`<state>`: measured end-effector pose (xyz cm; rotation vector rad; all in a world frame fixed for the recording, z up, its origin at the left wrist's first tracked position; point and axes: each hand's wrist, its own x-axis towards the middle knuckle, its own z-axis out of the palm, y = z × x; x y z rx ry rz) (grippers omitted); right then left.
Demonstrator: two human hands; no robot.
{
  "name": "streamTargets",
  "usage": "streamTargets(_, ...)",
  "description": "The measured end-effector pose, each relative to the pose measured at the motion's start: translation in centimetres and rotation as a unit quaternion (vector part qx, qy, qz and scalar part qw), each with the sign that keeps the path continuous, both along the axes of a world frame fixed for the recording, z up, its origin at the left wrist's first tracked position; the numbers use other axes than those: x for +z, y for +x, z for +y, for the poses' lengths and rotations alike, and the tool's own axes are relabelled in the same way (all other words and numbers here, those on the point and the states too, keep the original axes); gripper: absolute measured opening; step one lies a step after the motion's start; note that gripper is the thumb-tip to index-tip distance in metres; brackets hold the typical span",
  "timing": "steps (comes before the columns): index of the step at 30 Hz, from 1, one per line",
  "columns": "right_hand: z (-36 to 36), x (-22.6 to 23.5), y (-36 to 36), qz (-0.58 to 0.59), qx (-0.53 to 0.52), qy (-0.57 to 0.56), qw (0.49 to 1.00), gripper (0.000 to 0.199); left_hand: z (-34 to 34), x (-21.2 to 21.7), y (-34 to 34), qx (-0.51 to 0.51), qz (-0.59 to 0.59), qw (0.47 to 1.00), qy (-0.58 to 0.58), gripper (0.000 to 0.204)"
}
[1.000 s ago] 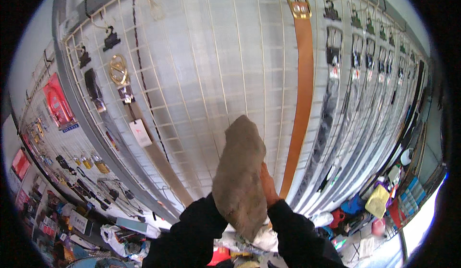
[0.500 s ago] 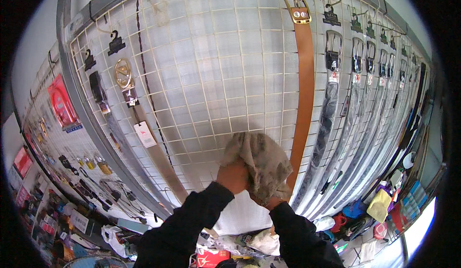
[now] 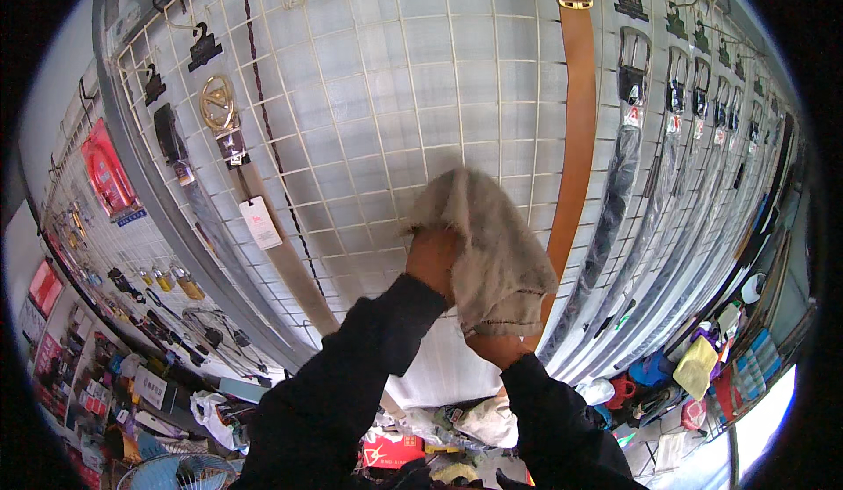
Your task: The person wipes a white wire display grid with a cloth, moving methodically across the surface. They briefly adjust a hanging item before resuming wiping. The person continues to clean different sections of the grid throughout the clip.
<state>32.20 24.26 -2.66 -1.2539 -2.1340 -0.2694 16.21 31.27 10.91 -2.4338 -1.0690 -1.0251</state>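
Note:
A greyish-brown cloth [image 3: 496, 248] hangs in front of a white wire grid [image 3: 369, 112], bunched up between my two hands. My left hand [image 3: 435, 263] is at the cloth's left side, its fingers buried under the fabric. My right hand [image 3: 499, 349] is lower down, at the cloth's bottom edge, with most fingers hidden too. Both hands appear to grip the cloth. Close to its right side hangs a long brown belt [image 3: 575, 121] with a gold buckle. Whether the cloth touches the belt or the grid, I cannot tell.
Several plastic-wrapped dark belts [image 3: 615, 174] hang on the right. A grey-brown belt [image 3: 285, 262] with a round gold buckle and a white tag [image 3: 260, 223] hangs left, beside a grey metal post [image 3: 189, 218]. Below lie a red box [image 3: 391, 451] and a yellow cloth [image 3: 696, 367].
Both hands and the cloth have risen along the grid, and the cloth looks more stretched out. The view has shifted a little, so the belts appear higher in the picture.

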Motion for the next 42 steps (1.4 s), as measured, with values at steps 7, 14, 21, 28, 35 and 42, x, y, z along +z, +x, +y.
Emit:
streamTargets(7,0.2,0.8,-0.2,-0.082,-0.017,-0.015,0.996,0.054,-2.2,-0.5,-0.9,-0.002,0.024,0.999,-0.029,0.065)
streamTargets(14,-0.8,0.3,-0.2,0.063,0.026,-0.099,0.993,0.052,-2.6,-0.3,-0.6,0.037,-0.002,0.996,-0.085,0.047)
streamTargets(21,-0.3,-0.4,-0.4,0.149,0.045,0.021,0.988,0.045,0.6,1.3,-1.1,0.005,-0.05,0.988,-0.144,0.06)
streamTargets(28,0.1,-1.5,-0.3,-0.013,-0.024,-0.03,0.999,0.061,-3.8,-1.7,-1.1,0.041,0.029,0.997,-0.054,0.065)
streamTargets(35,-0.7,0.1,-0.8,0.113,0.013,-0.043,0.993,0.046,-2.6,2.8,-0.7,0.104,0.101,0.969,-0.199,0.06)
streamTargets(42,-0.8,0.2,-0.6,0.093,0.014,-0.075,0.993,0.044,-1.6,-4.7,-1.0,-0.015,0.001,0.997,-0.082,0.08)
